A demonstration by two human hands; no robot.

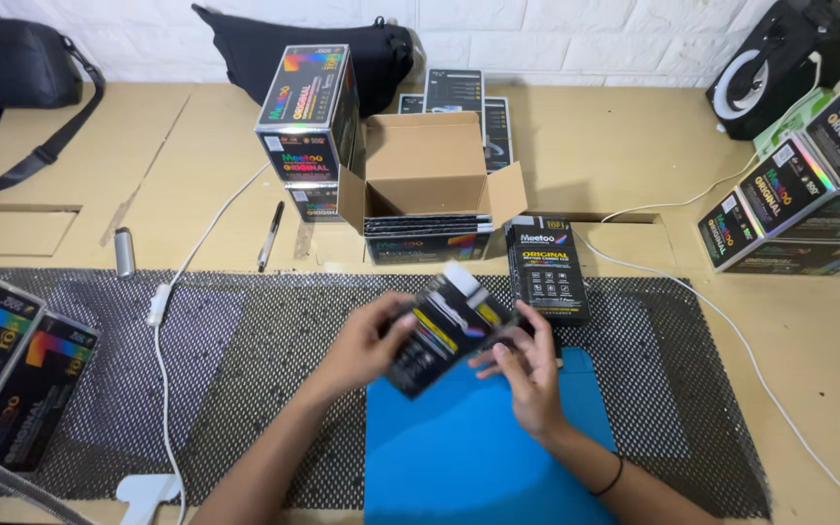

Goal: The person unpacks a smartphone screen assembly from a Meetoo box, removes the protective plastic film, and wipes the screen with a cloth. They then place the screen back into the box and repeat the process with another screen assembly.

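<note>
Landmark: blue mat (459, 457), on black mesh (274, 331) over the desk (595, 146).

Far left of the mat: two dark boxes (12, 369), side by side at the desk edge. Up and left of the mat: grey cylinder (124, 252), white cable (182, 272), pen (270, 235). Far back-left: black bag (7, 68).

Above the mat's near-left corner: left hand (367, 342), fingers closed on the left end of a small dark box (449, 326). The box is held tilted, clear of the mat, over its top edge, white flap up.

Right hand (527, 374), just right of the box, fingers curled under its lower right side, gripping it; dark band on the wrist.

Behind the mat: open carton (427, 180), flaps spread, resting on flat dark boxes; box stack (308, 112) touching its left flap; one flat dark box (546, 267) lying just right of it.

Far right of the mat: three stacked boxes (799, 190), black speaker (789, 58) behind them.
</note>
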